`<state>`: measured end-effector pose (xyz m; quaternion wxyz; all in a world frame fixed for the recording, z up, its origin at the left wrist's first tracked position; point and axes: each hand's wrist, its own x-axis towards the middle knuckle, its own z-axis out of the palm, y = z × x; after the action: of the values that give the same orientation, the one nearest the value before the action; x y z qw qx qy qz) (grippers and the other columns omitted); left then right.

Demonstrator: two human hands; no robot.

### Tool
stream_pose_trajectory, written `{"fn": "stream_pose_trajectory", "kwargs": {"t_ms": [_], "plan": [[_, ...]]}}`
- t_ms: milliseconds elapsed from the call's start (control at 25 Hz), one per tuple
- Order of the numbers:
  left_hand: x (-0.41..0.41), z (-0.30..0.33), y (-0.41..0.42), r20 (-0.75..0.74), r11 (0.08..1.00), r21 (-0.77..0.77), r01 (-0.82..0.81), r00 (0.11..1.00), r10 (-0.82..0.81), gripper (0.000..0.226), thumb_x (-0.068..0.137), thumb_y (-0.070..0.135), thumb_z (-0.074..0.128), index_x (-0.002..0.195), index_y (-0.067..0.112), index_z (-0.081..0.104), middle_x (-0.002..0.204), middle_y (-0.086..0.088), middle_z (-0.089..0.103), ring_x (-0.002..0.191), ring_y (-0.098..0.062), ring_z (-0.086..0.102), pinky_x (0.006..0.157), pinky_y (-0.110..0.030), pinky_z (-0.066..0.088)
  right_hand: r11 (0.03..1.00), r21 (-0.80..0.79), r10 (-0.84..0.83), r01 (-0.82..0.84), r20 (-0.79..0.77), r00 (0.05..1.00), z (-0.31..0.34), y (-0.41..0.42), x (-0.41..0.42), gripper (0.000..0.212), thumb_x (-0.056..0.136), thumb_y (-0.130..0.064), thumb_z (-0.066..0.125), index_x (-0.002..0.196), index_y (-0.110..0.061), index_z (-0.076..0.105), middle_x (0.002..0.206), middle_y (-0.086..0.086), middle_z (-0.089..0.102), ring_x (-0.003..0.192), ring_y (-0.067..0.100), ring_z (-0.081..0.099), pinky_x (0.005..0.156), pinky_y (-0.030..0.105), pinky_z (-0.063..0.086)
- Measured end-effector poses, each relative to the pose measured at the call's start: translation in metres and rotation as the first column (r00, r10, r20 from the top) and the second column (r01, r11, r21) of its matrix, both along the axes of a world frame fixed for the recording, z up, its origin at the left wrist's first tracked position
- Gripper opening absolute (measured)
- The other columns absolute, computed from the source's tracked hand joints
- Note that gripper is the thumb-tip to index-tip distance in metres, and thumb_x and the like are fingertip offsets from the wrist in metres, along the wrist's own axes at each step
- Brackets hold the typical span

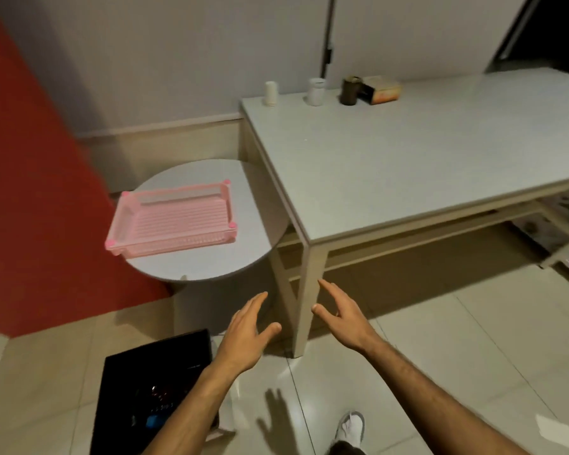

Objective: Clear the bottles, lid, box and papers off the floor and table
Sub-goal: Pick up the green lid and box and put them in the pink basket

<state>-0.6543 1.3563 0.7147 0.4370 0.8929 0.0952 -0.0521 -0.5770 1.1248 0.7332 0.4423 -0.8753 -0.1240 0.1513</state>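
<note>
Hovering spread and empty beside the worktop point(408, 159) leg, both the left hand point(243, 333) and right hand point(342, 315) are holding nothing; bottles point(316, 91) and box point(383, 89) are sitting at its far edge, uncleared.

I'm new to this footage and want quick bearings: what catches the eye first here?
The pink tray on the round side table at left stands out most. Both empty hands, left and right, reach forward, fingers spread. Far back on the long white table stand small bottles and a box.
</note>
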Motion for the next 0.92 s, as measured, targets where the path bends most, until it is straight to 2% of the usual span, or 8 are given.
{"fn": "stream_pose_trajectory", "kwargs": {"t_ms": [80,240,320,440,480,560,640,920], "plan": [[0.01,0.008,-0.032,0.015,0.997,0.01,0.075,0.997,-0.075,0.073,0.093,0.048,0.062,0.154,0.04,0.024,0.161,0.015,0.025,0.148,-0.014,0.024,0.12,-0.045,0.029,0.996,0.021,-0.082,0.082,-0.007,0.997,0.006,-0.034,-0.008,0.063,0.096,-0.038,0.06,0.154,-0.033,0.033,0.161,-0.007,0.029,0.152,0.008,0.014,0.109,0.03,0.038],[0.033,0.018,-0.094,0.047,0.979,0.052,0.196,0.979,-0.198,0.074,0.092,0.051,0.061,0.155,0.038,0.023,0.162,0.013,0.024,0.149,-0.015,0.022,0.12,-0.048,0.028,0.982,0.03,-0.188,0.188,0.014,0.982,0.01,-0.098,-0.017,0.063,0.097,-0.042,0.058,0.153,-0.038,0.03,0.162,-0.01,0.027,0.151,0.006,0.012,0.117,0.041,0.035],[0.042,0.019,-0.126,0.049,0.972,0.062,0.226,0.972,-0.229,0.075,0.092,0.051,0.062,0.155,0.038,0.023,0.162,0.013,0.025,0.15,-0.014,0.021,0.121,-0.044,0.027,0.978,0.022,-0.206,0.205,0.036,0.978,0.009,-0.13,-0.02,0.064,0.097,-0.042,0.057,0.154,-0.038,0.029,0.162,-0.012,0.025,0.151,0.004,0.011,0.115,0.033,0.035],[0.054,0.02,-0.181,0.047,0.958,0.082,0.275,0.959,-0.28,0.076,0.091,0.054,0.061,0.155,0.038,0.023,0.162,0.011,0.026,0.149,-0.012,0.023,0.121,-0.044,0.027,0.976,0.013,-0.218,0.218,0.049,0.975,0.01,-0.184,-0.021,0.065,0.098,-0.041,0.055,0.155,-0.036,0.025,0.158,-0.02,0.022,0.15,0.001,0.007,0.104,0.012,0.028],[0.057,0.019,-0.199,0.045,0.951,0.087,0.298,0.952,-0.303,0.076,0.091,0.055,0.06,0.155,0.038,0.023,0.162,0.011,0.026,0.149,-0.012,0.023,0.121,-0.045,0.027,0.975,0.009,-0.224,0.224,0.059,0.973,0.008,-0.202,-0.022,0.065,0.099,-0.042,0.055,0.156,-0.036,0.024,0.158,-0.021,0.022,0.15,0.0,0.006,0.106,0.011,0.026],[0.065,0.019,-0.238,0.037,0.937,0.096,0.337,0.939,-0.342,0.075,0.091,0.056,0.059,0.155,0.038,0.022,0.162,0.011,0.026,0.149,-0.012,0.023,0.121,-0.048,0.027,0.966,0.005,-0.257,0.257,0.051,0.965,0.004,-0.24,-0.023,0.066,0.098,-0.044,0.055,0.156,-0.037,0.024,0.162,-0.018,0.02,0.15,0.0,0.005,0.118,0.024,0.022],[0.072,0.021,-0.274,0.039,0.93,0.09,0.356,0.932,-0.361,0.075,0.092,0.054,0.06,0.155,0.037,0.023,0.162,0.011,0.026,0.149,-0.012,0.023,0.121,-0.049,0.027,0.952,0.02,-0.305,0.304,0.02,0.952,0.003,-0.276,-0.025,0.067,0.098,-0.044,0.056,0.156,-0.037,0.023,0.163,-0.015,0.02,0.151,0.003,0.006,0.122,0.035,0.019],[0.11,0.023,-0.4,0.037,0.841,0.125,0.526,0.845,-0.534,0.074,0.092,0.052,0.061,0.154,0.032,0.027,0.161,0.009,0.03,0.148,-0.013,0.027,0.12,-0.048,0.027,0.877,0.041,-0.479,0.479,-0.007,0.878,-0.003,-0.398,-0.032,0.069,0.098,-0.042,0.056,0.157,-0.035,0.022,0.163,-0.016,0.017,0.151,0.001,0.001,0.123,0.037,0.016]]}}
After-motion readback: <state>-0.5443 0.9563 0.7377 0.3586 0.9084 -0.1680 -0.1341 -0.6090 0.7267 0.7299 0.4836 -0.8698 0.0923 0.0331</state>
